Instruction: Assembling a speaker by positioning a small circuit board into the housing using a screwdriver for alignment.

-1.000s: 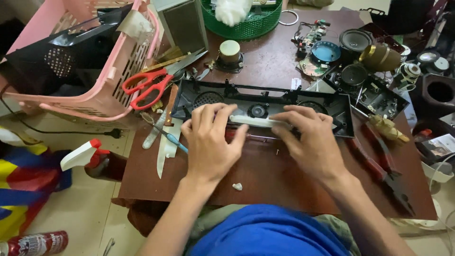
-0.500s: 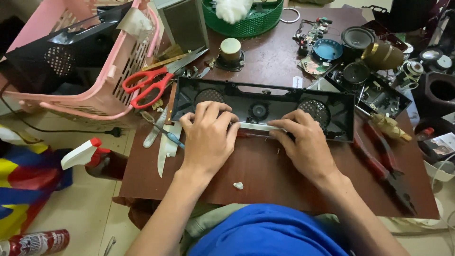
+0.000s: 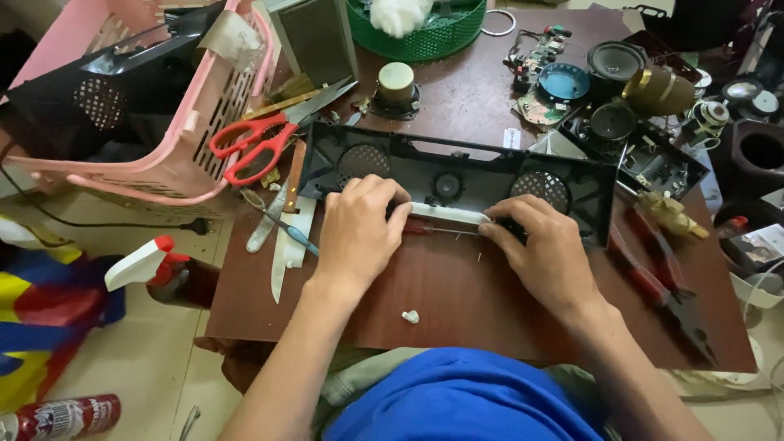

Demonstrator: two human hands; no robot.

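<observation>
A cluttered brown wooden table [image 3: 457,302] stands on pale tiled floor [image 3: 139,359].

Left hand [image 3: 357,235] covers the near left rim of the black speaker housing [image 3: 457,175]; fingertips curl out of sight over the edge. Right hand [image 3: 547,253] hides the right end of the white strip [image 3: 447,214], and whether it grips or only presses the strip cannot be told. Red-handled tool [image 3: 429,230] between the hands: tip and handle mostly covered, kind unclear. Small white bit [image 3: 411,316] on the counter [image 3: 457,286]: too small to identify. Pink basket [image 3: 175,167] and green basket [image 3: 425,37] cut by the top edge. Spray can [image 3: 61,416] cut at lower left. Circuit board parts [image 3: 539,49] too fine to resolve.
</observation>
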